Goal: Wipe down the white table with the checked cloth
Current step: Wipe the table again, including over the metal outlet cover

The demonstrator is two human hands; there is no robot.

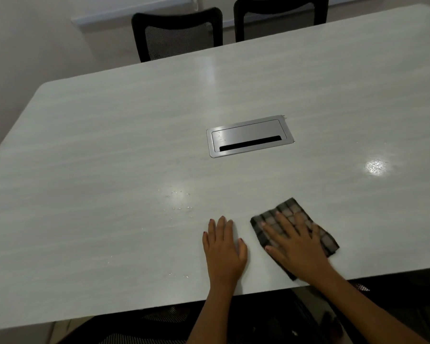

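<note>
We are pressing the checked cloth (296, 232) flat under our outspread right hand (296, 247), nearside of the cable hatch (250, 136); our left hand (224, 247), empty, fingers straight, is bracing us on the white table (97, 170).

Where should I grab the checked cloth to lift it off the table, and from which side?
Pinch the checked cloth at its far corner, coming from above on the far side. It lies flat on the white table under the spread right hand, so no fold stands up; that corner pokes out bare past the fingertips. The left hand, flat beside it, could probably do it.
</note>
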